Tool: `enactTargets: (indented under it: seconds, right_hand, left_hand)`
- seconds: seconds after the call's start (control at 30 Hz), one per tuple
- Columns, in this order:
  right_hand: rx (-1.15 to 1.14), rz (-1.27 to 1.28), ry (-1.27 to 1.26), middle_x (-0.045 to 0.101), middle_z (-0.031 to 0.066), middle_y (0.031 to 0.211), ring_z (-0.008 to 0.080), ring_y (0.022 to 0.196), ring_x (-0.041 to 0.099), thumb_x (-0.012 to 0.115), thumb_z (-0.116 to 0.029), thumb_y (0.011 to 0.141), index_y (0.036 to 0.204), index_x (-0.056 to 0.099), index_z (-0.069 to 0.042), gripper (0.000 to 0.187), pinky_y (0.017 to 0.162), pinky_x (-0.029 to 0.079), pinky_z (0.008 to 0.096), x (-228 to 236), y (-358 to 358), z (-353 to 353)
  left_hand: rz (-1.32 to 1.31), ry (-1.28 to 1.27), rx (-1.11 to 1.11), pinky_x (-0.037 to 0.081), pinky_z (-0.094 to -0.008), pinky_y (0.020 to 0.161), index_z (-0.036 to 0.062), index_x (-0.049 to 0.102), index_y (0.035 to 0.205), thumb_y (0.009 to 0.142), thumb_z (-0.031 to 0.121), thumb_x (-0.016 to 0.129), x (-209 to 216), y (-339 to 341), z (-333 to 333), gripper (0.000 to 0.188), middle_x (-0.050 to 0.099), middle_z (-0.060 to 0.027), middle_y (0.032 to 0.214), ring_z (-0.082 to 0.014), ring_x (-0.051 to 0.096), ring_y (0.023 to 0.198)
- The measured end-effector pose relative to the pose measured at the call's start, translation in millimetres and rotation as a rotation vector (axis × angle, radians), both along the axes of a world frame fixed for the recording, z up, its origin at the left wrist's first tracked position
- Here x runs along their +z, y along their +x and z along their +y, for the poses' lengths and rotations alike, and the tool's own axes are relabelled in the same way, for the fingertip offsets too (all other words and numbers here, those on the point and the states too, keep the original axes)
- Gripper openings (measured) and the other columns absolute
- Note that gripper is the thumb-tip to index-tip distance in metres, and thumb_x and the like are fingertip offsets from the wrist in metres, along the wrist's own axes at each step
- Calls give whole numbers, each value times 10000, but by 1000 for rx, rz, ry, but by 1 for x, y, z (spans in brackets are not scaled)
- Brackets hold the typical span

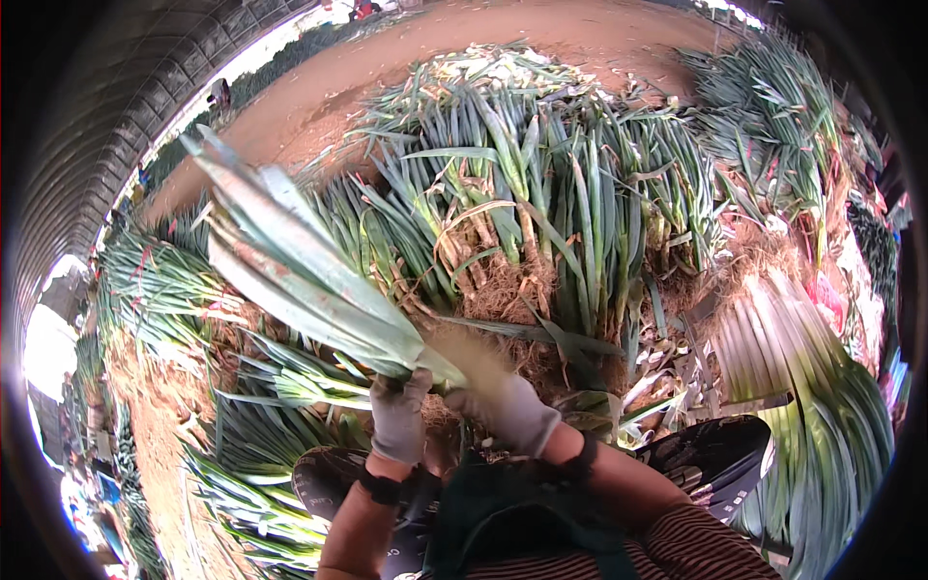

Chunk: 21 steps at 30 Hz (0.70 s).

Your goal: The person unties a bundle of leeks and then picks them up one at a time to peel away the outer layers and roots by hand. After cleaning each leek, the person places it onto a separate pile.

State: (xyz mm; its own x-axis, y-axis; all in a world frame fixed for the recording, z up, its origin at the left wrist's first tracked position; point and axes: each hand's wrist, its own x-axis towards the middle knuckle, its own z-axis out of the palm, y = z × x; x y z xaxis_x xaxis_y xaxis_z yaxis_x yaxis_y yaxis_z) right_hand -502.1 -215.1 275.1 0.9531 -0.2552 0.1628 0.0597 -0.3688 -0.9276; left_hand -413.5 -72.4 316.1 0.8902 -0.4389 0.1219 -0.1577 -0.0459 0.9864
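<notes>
So the person is holding one long green leek with broad, flat, pale-green leaves (300,266), and the whole thing comes down to how it's lying. Its long axis is running diagonally, leaf tips fanning out toward the upper left and the stalk end pointing down-right into the hands. The left hand in a light grey fabric glove (399,418) is clenching around the stalk right where the leaves narrow. The right hand in a matching grey glove (512,408) is sitting just beside it at the root end, but it's motion-blurred, so I can't tell whether it's gripping or just brushing. Both hands are basically at the base, left slightly nearer the leaves. Behind them a big heap of green leeks with brown, stringy roots (541,193) is piling up.
</notes>
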Motion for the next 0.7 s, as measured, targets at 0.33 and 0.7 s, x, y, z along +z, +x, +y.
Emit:
enactTargets:
  seconds: [0.33,0.7]
  right_hand:
    - [-273,187,1002,639,26,743,125,683,607,582,-151,916,909,651,-6,161,583,480,289,-46,-20,-24]
    - [332,154,124,623,138,1158,231,1059,602,747,-404,774,1139,632,-72,507,870,484,364,55,-48,-35]
  left_hand:
    - [206,-509,232,530,-377,867,24,546,1191,936,167,612,31,-18,36,300,648,-98,1054,-204,648,921]
    - [-22,-394,204,511,-237,603,39,541,1164,925,274,643,61,-19,55,350,665,-86,958,-172,668,810]
